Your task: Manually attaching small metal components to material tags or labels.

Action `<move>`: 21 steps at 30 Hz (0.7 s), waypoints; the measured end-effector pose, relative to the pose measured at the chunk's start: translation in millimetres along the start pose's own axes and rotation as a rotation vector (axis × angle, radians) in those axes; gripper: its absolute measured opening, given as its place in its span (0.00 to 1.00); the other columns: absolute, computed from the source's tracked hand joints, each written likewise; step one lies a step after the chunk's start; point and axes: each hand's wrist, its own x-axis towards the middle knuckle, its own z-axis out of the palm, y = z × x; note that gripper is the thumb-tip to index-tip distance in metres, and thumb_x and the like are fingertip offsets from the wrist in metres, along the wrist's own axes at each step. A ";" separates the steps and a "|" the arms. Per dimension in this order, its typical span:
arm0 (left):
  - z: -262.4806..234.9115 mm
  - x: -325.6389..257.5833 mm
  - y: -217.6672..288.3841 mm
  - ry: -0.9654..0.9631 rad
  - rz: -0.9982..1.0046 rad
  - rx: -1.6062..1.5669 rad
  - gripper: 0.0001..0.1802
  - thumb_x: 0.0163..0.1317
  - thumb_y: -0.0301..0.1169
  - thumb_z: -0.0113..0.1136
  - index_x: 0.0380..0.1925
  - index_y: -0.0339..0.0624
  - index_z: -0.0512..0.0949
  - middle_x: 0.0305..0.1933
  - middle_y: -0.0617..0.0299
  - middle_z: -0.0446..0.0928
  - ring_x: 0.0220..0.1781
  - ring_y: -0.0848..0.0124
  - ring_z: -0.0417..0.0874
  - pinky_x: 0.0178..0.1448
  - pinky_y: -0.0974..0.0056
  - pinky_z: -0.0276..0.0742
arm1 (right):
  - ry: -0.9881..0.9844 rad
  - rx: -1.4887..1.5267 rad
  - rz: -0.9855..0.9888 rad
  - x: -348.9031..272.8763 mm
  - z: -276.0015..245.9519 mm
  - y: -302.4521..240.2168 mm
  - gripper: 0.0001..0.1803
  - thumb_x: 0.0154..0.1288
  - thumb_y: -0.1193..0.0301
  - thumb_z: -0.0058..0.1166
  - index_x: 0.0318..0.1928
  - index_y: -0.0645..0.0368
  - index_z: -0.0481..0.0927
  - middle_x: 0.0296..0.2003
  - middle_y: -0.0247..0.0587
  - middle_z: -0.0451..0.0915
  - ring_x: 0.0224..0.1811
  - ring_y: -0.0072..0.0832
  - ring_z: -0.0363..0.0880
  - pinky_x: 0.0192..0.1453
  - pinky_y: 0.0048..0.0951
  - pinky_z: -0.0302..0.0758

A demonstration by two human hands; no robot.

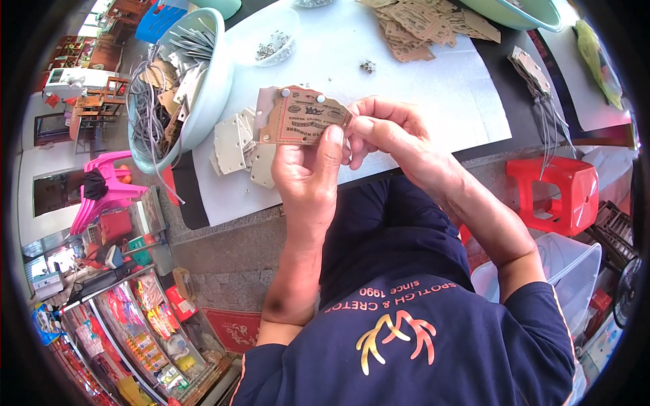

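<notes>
My left hand [308, 172] grips a brown printed cardboard tag [298, 115] from below, its thumb lying across the printed face. Round metal studs [320, 99] sit along the tag's upper edge. At the tag's right corner, the thumb and fingers of my right hand [403, 132] are pinched together; whatever is between them is too small to make out. Just left of my left hand, white tags [233, 143] with small holes lie in a loose pile. Beyond the hands is a little cluster of metal studs [367, 65] on the white sheet [467, 101].
At left stands a pale blue basin [215, 88] heaped with tags and grey cords. A clear tub [288, 40] holds small metal parts. Brown tags [413, 27] are piled at the back. Tags with cords [531, 71] hang over the right table edge, above a red stool [555, 193].
</notes>
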 end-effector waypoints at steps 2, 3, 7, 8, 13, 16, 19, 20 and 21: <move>3.4 0.7 -3.6 0.008 0.007 0.015 0.10 0.67 0.23 0.55 0.48 0.35 0.74 0.40 0.63 0.78 0.34 0.79 0.74 0.38 0.71 0.71 | 0.033 -0.034 -0.005 1.1 -1.6 2.3 0.14 0.73 0.64 0.50 0.40 0.65 0.78 0.31 0.35 0.79 0.32 0.18 0.78 0.41 0.22 0.77; 4.7 0.9 -5.5 0.015 0.013 0.030 0.10 0.67 0.23 0.55 0.48 0.35 0.74 0.39 0.63 0.78 0.34 0.79 0.74 0.38 0.71 0.71 | 0.066 -0.068 -0.010 1.7 -2.6 4.2 0.14 0.73 0.64 0.51 0.40 0.65 0.78 0.30 0.34 0.78 0.31 0.18 0.77 0.42 0.22 0.77; 5.6 -1.7 -6.6 0.002 0.022 0.055 0.10 0.66 0.24 0.56 0.47 0.35 0.74 0.39 0.63 0.79 0.32 0.79 0.75 0.36 0.71 0.72 | 0.105 -0.048 -0.074 0.3 -1.1 7.8 0.14 0.72 0.63 0.52 0.39 0.64 0.79 0.30 0.32 0.78 0.30 0.17 0.77 0.43 0.21 0.76; 5.2 -1.6 -7.4 -0.001 0.015 0.066 0.10 0.66 0.23 0.56 0.46 0.35 0.74 0.38 0.63 0.79 0.32 0.79 0.75 0.36 0.70 0.72 | 0.102 -0.063 -0.083 -0.5 -3.1 7.4 0.13 0.72 0.64 0.52 0.40 0.63 0.78 0.30 0.32 0.78 0.31 0.18 0.77 0.42 0.22 0.76; 2.3 -1.4 -3.8 0.061 -0.004 0.055 0.09 0.65 0.23 0.57 0.45 0.35 0.76 0.38 0.62 0.79 0.32 0.77 0.76 0.35 0.70 0.72 | 0.098 -0.053 -0.074 -3.1 -5.1 5.1 0.13 0.72 0.64 0.51 0.40 0.63 0.79 0.31 0.32 0.79 0.31 0.17 0.77 0.42 0.21 0.76; -1.1 -2.0 0.5 0.048 -0.058 -0.004 0.09 0.64 0.23 0.58 0.44 0.36 0.77 0.39 0.61 0.80 0.32 0.76 0.76 0.36 0.69 0.72 | 0.087 -0.075 -0.052 -5.8 -2.1 -3.3 0.13 0.72 0.64 0.51 0.41 0.64 0.79 0.31 0.34 0.80 0.32 0.18 0.78 0.42 0.22 0.76; -5.4 -2.6 0.8 -0.008 -0.146 -0.126 0.10 0.63 0.23 0.59 0.44 0.37 0.77 0.39 0.61 0.80 0.33 0.76 0.76 0.38 0.68 0.72 | 0.059 -0.036 -0.025 -6.7 -3.8 -2.8 0.13 0.72 0.65 0.52 0.42 0.64 0.79 0.32 0.34 0.80 0.32 0.19 0.79 0.42 0.23 0.77; -6.4 -3.6 1.3 -0.024 -0.168 -0.156 0.10 0.63 0.22 0.59 0.44 0.36 0.78 0.40 0.61 0.80 0.36 0.76 0.77 0.41 0.69 0.74 | 0.076 -0.008 -0.032 -6.9 -2.4 -2.5 0.13 0.71 0.65 0.53 0.42 0.64 0.79 0.32 0.35 0.80 0.32 0.19 0.80 0.41 0.23 0.77; -6.9 -4.0 1.6 -0.040 -0.190 -0.186 0.10 0.62 0.20 0.59 0.44 0.35 0.78 0.40 0.60 0.80 0.38 0.76 0.78 0.44 0.69 0.75 | 0.092 0.019 -0.038 -6.8 -1.8 -2.3 0.12 0.71 0.65 0.54 0.42 0.64 0.79 0.32 0.35 0.80 0.32 0.20 0.80 0.41 0.23 0.77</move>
